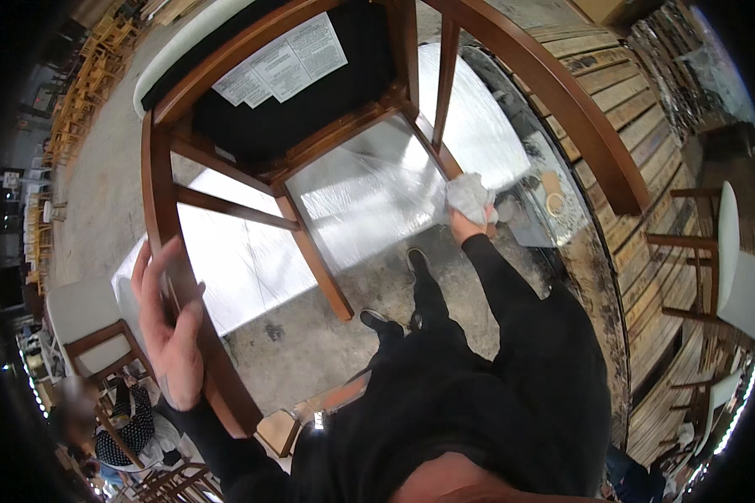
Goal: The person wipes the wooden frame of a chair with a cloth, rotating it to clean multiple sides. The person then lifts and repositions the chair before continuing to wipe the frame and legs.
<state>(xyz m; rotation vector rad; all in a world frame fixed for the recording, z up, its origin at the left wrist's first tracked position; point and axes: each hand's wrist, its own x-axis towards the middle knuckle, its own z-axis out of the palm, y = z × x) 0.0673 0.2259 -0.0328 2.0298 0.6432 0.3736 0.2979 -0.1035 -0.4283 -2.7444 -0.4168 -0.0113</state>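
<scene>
A brown wooden chair (pixel 289 159) rests tipped over on a table with a shiny plastic-wrapped top (pixel 369 180). Its black underside and several pale labels (pixel 283 63) face me. My left hand (pixel 172 331) holds the near left chair leg (pixel 214 369), fingers and thumb on either side of the wood. With my right hand (pixel 471 225) I grip a crumpled white cloth (pixel 468 197), pressed against the end of another leg (pixel 447 159). The fingers of that hand are partly hidden by the cloth.
Slatted wooden pallets (pixel 625 105) lie along the right. More chairs with pale seats (pixel 738 260) stand at the far right. A roll of tape (pixel 554 204) sits right of the cloth. Another person (pixel 126 427) is at the lower left, by a pale-backed chair (pixel 84 310).
</scene>
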